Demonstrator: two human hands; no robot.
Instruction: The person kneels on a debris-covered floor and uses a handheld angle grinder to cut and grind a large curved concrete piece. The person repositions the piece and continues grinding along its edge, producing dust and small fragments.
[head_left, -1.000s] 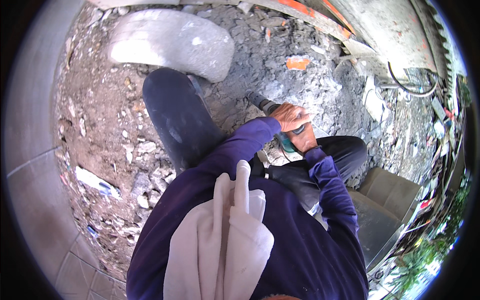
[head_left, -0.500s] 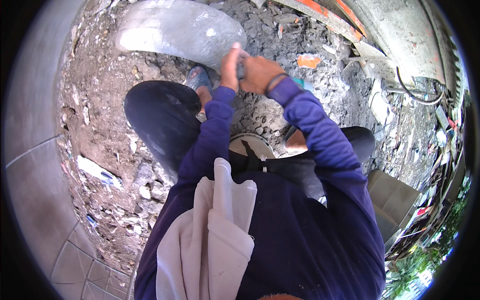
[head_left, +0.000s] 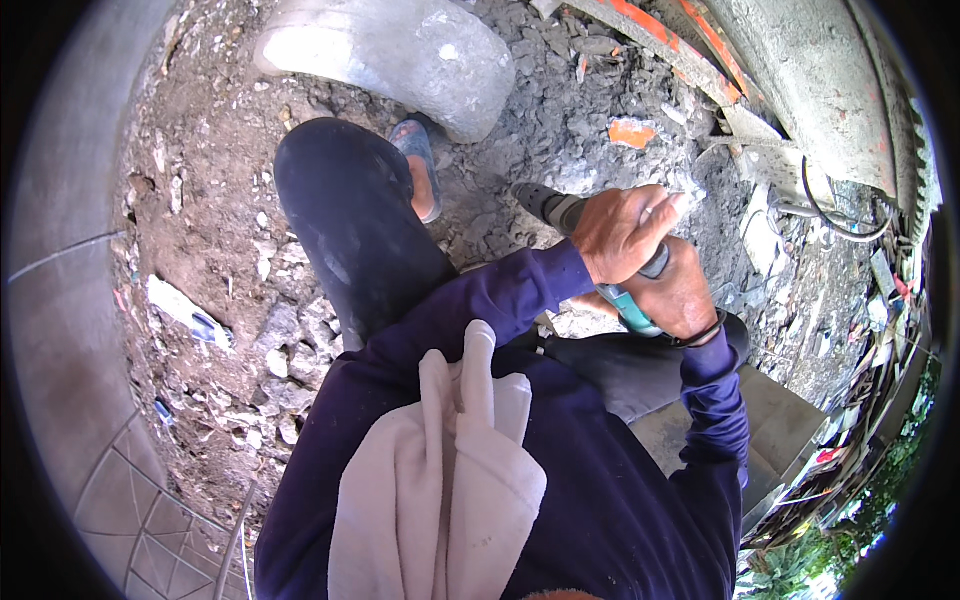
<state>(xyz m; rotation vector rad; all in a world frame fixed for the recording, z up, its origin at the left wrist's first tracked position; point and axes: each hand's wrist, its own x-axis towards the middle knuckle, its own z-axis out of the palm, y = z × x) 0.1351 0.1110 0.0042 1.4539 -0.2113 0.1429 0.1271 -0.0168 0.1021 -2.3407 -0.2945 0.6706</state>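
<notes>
Both my hands are on a teal and dark grey hand-held power tool (head_left: pixel 634 312). My left hand (head_left: pixel 622 234) is closed over its grey part, with the dark, slotted end sticking out to the left. Just below and to the right, my right hand (head_left: pixel 682 292) wraps round the tool beside a dark rounded part; the teal casing shows by its wrist. Fingers hide much of the tool, so its exact kind cannot be told. A large, smooth, curved grey concrete piece (head_left: pixel 400 62) lies on the rubble ahead, apart from the tool.
Broken grey rubble and dirt (head_left: pixel 225 215) cover the ground, with an orange fragment (head_left: pixel 631 133) ahead. A big curved concrete form (head_left: pixel 800 75) with a cable (head_left: pixel 850 235) stands at far right. A grey box-like block (head_left: pixel 780 420) sits at right; a paved edge (head_left: pixel 65 330) runs along the left.
Both hands have come back and to the right, away from the curved concrete piece, with the tool. It has turned, so more of it shows. The left forearm now crosses my body.
</notes>
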